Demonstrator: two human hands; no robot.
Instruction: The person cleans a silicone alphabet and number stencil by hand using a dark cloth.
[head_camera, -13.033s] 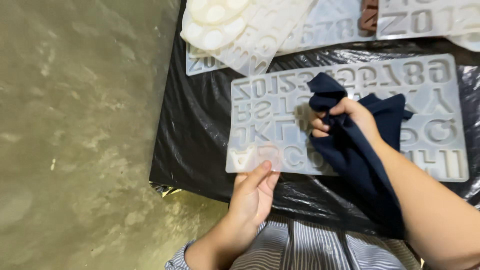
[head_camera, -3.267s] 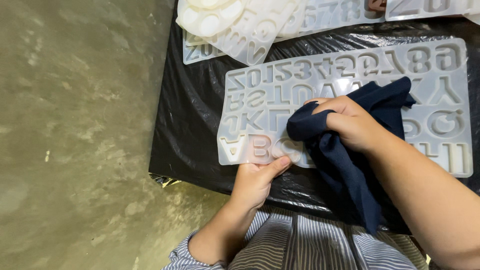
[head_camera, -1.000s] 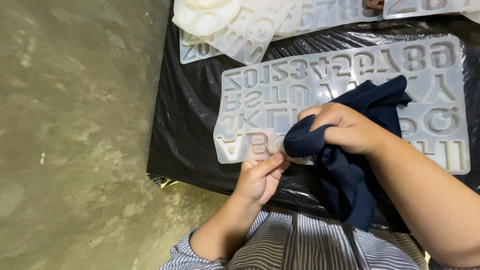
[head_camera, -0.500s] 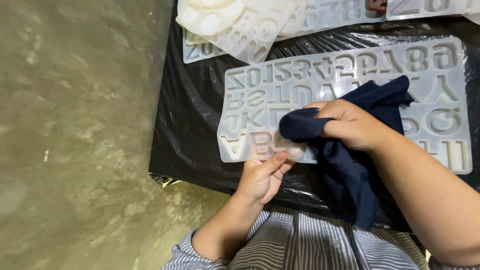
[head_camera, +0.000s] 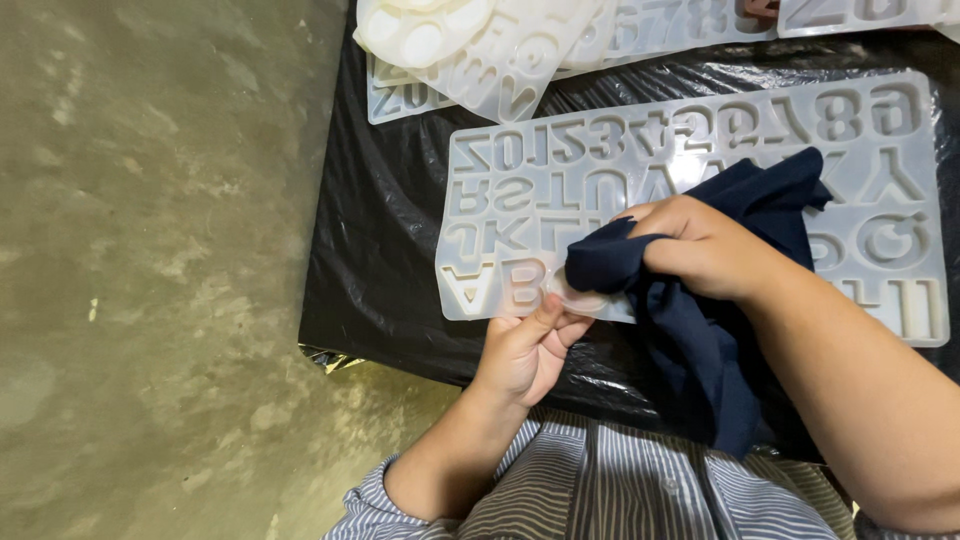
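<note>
Translucent mould (head_camera: 690, 170) (glossy) | left hand (head_camera: 522, 352) pinches edge | right hand (head_camera: 705, 247) grips navy cloth (head_camera: 715, 350)

Showing as translucent milky white: the letter-and-number mould (head_camera: 700, 150) (same for the stacked moulds (head_camera: 480, 45) beyond). Lying dark navy, plain: the cloth (head_camera: 720, 330). Gleaming glossy black: the plastic sheet (head_camera: 380, 250). Running blue-and-white striped: the shirt (head_camera: 600, 490). Mottling olive-grey: the floor (head_camera: 150, 250).
</note>
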